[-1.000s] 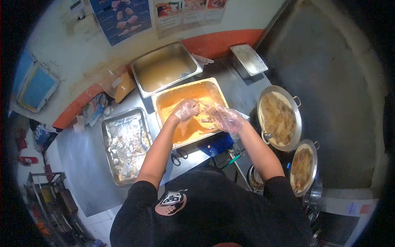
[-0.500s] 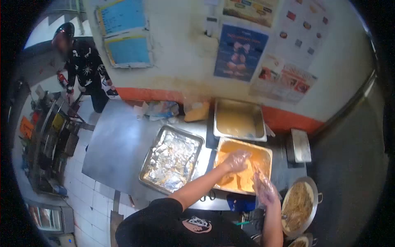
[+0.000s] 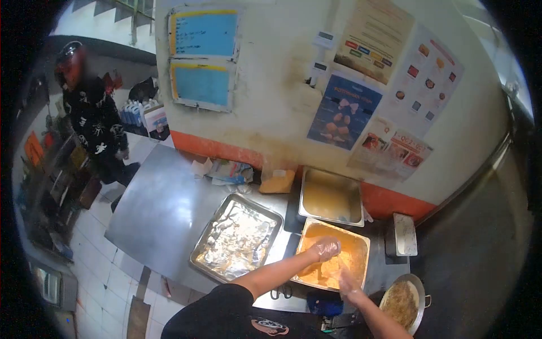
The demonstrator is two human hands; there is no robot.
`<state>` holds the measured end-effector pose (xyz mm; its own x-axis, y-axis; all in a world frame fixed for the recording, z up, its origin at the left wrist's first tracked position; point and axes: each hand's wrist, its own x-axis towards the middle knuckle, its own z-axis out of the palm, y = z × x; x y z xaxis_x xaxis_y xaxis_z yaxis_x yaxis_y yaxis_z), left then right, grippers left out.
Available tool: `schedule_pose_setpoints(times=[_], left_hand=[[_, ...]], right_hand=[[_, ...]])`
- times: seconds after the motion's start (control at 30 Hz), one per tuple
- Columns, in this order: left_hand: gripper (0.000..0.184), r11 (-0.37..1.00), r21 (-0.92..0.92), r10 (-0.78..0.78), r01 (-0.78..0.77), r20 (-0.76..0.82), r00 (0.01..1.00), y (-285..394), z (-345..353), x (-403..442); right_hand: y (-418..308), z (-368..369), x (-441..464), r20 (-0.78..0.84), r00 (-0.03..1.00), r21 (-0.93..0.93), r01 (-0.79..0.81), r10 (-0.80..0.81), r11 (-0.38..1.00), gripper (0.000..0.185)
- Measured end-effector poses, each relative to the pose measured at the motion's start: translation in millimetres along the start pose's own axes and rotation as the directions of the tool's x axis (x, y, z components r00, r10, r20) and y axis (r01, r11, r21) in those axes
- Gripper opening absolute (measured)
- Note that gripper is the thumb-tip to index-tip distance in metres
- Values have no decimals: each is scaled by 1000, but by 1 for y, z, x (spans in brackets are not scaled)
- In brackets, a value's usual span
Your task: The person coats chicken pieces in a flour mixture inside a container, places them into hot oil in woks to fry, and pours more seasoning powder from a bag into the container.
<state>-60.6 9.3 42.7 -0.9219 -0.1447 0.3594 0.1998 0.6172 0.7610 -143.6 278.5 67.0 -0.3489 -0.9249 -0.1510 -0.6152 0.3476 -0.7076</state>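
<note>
My left hand (image 3: 326,248), in a clear plastic glove, hangs over a rectangular metal pan (image 3: 305,227) of orange coating mix (image 3: 322,273). Its fingers look curled together; whatever may be inside them is hidden. Opposite, my right hand (image 3: 351,287), also gloved, reaches over the pan's near right side, its fingers pointing into the mix and smeared by motion. I cannot make out whether it holds anything. Directly behind stands a second metal pan (image 3: 330,195) with cloudy yellowish liquid.
A foil-lined tray (image 3: 234,240) lies on the steel table (image 3: 152,198). A pan of frying oil (image 3: 402,305) is at lower right, near a narrow metal container (image 3: 403,237). Scissors (image 3: 281,292) lie by the near edge. A helmeted person (image 3: 93,124) stands far left.
My right hand has moved from the pan's right edge inward over the mix. My left hand's fingers have curled in. The view has tilted upward, and the person at left has shifted.
</note>
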Motion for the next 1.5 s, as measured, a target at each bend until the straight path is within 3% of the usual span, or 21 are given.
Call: schedule_pose_setpoints(times=[0.03, 0.13, 0.17, 0.23, 0.3, 0.4, 0.43, 0.47, 0.5, 0.63, 0.67, 0.7, 0.77, 0.8, 0.9, 0.97, 1.1, 1.2, 1.27, 1.37, 1.5], left_hand=[[12, 998, -51, -34, 35, 12, 999, 2, -2, 0], [12, 956, 284, 2, 77, -266, 964, -53, 29, 6], [12, 963, 239, -96, 127, -136, 986, -53, 21, 6], [11, 960, 222, -162, 168, -49, 986, -49, 4, 3], [11, 934, 313, -142, 175, -127, 982, -51, -2, -10], [11, 832, 489, -178, 261, -211, 961, -42, -12, -30], [11, 811, 516, -190, 275, -212, 958, -38, -12, -35], [11, 788, 536, -216, 303, -221, 951, -36, -13, -41], [14, 840, 505, -75, 199, -256, 964, -68, 0, -54], [14, 985, -34, -169, 167, -343, 924, -29, -12, -71], [14, 992, -127, -72, -1, -572, 817, -28, -9, -73], [22, 666, -729, -302, -155, -454, 838, -20, -2, -79], [17, 580, -813, -368, -44, -310, 876, -31, 5, -78], [15, 681, -732, -323, -20, -324, 889, -29, -3, -79], [14, 985, -167, -34, -34, -389, 921, -6, -34, -84], [18, 989, 143, 77, -26, -359, 930, -18, -27, -78], [22, 808, 588, 57, 51, -164, 985, -15, -28, -70], [22, 904, 399, -52, 152, -250, 967, -13, -28, -71], [20, 945, 319, 25, 67, -276, 961, -49, 5, -64], [19, 950, 298, 23, 89, -354, 935, -17, -25, -70], [16, 920, 370, -43, 131, -237, 971, -3, -44, -69]], right_hand=[[-47, -17, -3, 147, 980, -169, 162, -137, 972, 62], [-111, -35, -26, 279, 960, 60, -33, 14, 998, 59], [-158, -57, -28, 295, 934, 99, -240, 202, 966, 52], [-137, -92, -22, 195, 907, 333, -418, 372, 845, 45], [-163, -120, 4, -137, 928, 377, -274, 346, 885, 40], [-231, -146, 56, -285, 935, 494, -45, 210, 868, 30], [-257, -149, 69, -293, 948, 459, 26, 123, 888, 31], [-202, -171, 128, -139, 976, 514, 215, -166, 830, 36], [-245, -162, 142, -198, 965, 453, 247, -173, 857, 37], [-368, -156, 231, -340, 897, 308, 391, -283, 867, 38], [-383, -159, 270, -411, 810, 269, 547, -419, 793, 35], [-403, -171, 301, -417, 759, 169, 605, -500, 778, 33], [-461, -179, 344, -610, 700, 40, 496, -372, 868, 40], [-460, -194, 404, -720, 474, -143, 614, -508, 776, 41], [-516, -202, 434, -815, 489, 24, 566, -312, 824, 50], [-540, -201, 444, -814, 539, 146, 550, -216, 823, 58], [-562, -205, 476, -761, 611, 181, 523, -218, 833, 62], [-554, -210, 510, -785, 577, 165, 545, -226, 822, 53], [-558, -209, 513, -798, 557, 200, 606, -230, 770, 48], [-562, -200, 500, -787, 573, 322, 699, -230, 639, 45], [-553, -208, 512, -787, 579, 364, 714, -212, 597, 43]])
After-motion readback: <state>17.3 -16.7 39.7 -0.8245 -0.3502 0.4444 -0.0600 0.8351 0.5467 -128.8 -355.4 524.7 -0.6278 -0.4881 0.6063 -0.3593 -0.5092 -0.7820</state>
